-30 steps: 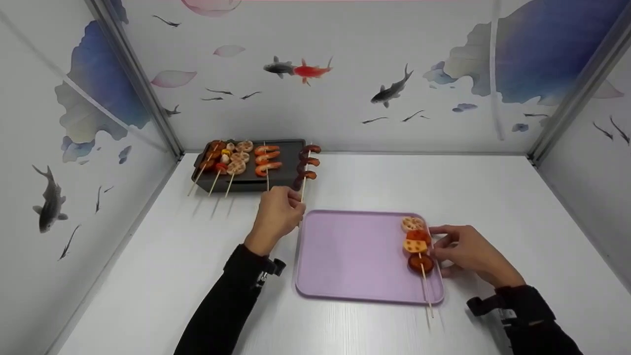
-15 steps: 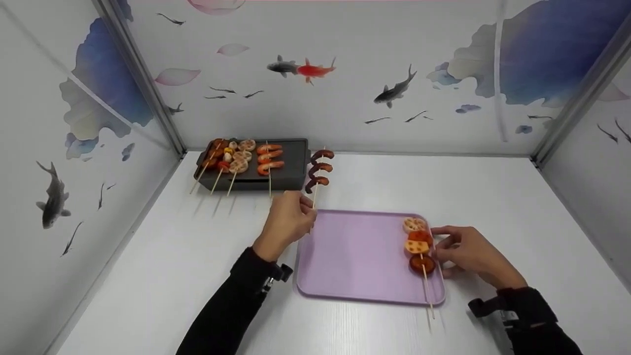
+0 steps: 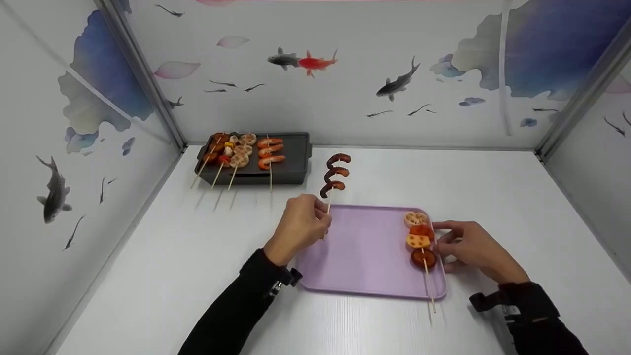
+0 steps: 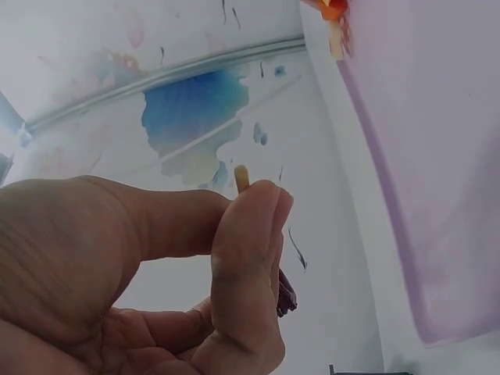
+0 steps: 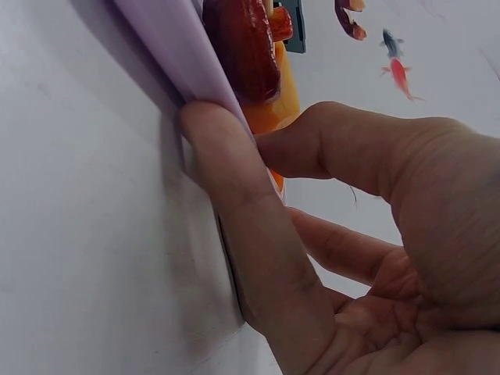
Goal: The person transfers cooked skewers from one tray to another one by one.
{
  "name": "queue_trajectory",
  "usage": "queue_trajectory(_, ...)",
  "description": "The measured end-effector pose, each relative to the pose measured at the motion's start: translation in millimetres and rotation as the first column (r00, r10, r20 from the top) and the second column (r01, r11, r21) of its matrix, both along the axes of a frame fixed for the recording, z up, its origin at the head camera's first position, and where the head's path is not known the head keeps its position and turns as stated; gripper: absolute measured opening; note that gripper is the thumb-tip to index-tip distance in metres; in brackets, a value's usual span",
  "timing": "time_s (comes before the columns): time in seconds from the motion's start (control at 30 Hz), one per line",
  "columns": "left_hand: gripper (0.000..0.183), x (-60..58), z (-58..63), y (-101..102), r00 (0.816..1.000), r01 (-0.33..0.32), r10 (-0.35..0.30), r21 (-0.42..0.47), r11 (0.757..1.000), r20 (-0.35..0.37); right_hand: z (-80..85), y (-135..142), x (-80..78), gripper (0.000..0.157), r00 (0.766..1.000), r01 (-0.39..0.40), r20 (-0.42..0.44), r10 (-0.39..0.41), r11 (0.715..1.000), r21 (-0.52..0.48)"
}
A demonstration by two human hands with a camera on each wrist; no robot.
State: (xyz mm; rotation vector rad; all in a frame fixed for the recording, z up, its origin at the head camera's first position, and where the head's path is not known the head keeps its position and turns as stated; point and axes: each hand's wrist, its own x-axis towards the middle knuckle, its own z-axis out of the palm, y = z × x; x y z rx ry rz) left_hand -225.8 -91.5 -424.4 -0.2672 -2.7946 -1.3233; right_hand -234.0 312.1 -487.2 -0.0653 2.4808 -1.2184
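Observation:
My left hand pinches the wooden stick of a skewer between thumb and fingertips, over the left side of a lilac tray. Three curled, dark reddish-brown pieces, like octopus tentacles, sit on the stick's upper part. The stick's blunt end pokes out above the fingertips in the left wrist view. At the tray's right edge, my right hand pinches the rim, thumb on the inner side and a finger along the outer wall. Beside it on the tray lies a mixed skewer with a lotus root slice and a brown round piece.
A dark grill stands at the back left, near the wall. It bears a shrimp skewer, a lotus root skewer and other skewers, their sticks jutting over its front edge. White printed walls enclose the white table.
My left hand has carried the curled-piece skewer right and away from the grill's right end to over the tray's left part. The right hand stays on the tray rim.

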Motion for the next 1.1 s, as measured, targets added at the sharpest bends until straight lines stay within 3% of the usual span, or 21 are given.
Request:
queue_trajectory(0.23,0.012,5.8,-2.3,12,0.999,0.032,-0.032,-0.03,0.999,-0.011,1.6,0,-0.5,0.072,1.0,-0.009,-0.009,0.009,1.0,0.001)
queue_trajectory(0.4,0.01,10.8,-6.0,19,0.997,0.072,-0.072,0.005,0.997,0.021,1.9,0,-2.3,0.073,1.0,0.001,0.001,-0.001,1.0,0.023)
queue_trajectory(0.63,0.007,19.3,-15.6,31,0.995,0.099,-0.1,-0.048,0.994,-0.02,1.7,1,-1.5,0.074,1.0,-0.002,0.011,0.002,1.0,0.007)
queue_trajectory(0.83,0.009,27.1,-21.7,42,0.993,0.111,-0.11,-0.014,0.994,0.051,1.9,2,-0.7,0.074,1.0,0.005,0.02,-0.005,1.0,0.002)
queue_trajectory(1.1,0.01,33.6,-31.0,53,0.984,0.175,-0.175,0.009,0.985,0.037,2.3,-1,-1.2,0.071,1.0,0.009,0.01,-0.009,1.0,0.004)
